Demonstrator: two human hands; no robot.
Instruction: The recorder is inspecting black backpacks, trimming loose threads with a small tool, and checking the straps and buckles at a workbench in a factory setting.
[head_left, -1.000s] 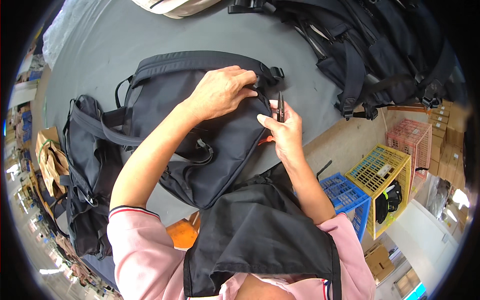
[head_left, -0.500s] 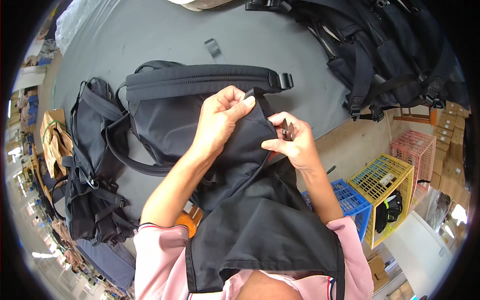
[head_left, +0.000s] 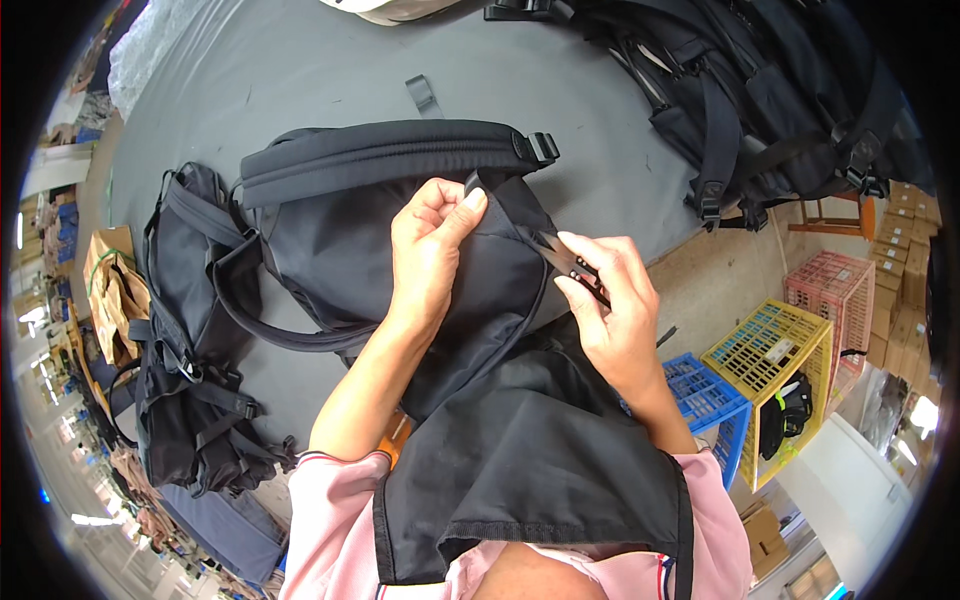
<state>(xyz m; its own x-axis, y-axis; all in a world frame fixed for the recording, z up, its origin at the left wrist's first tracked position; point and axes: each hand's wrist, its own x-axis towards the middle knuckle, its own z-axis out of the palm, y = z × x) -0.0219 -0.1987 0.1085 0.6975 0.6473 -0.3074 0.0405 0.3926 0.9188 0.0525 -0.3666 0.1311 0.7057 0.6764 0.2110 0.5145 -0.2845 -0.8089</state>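
A black backpack [head_left: 325,245] lies in front of me on the grey table, its padded strap [head_left: 385,165] with a plastic buckle stretched across the far side. My left hand [head_left: 430,240] pinches an edge of the bag's black fabric between thumb and fingers. In my right hand [head_left: 612,290] is a pair of thread snips [head_left: 572,266], held between thumb and fingers. Their blades point left, at the bag's seam close to the left hand. Whether the tips touch the fabric I cannot tell.
Another black backpack [head_left: 195,260] lies at the left, and a heap of black bags [head_left: 760,110] fills the far right. A short strap piece [head_left: 422,95] rests on the grey table [head_left: 300,70]. Blue [head_left: 705,395], yellow [head_left: 770,350] and pink crates [head_left: 835,285] stand at the right.
My right hand has moved slightly right and down, and the snips' blades now point at the bag. My left hand and the backpack have shifted a little to the left.
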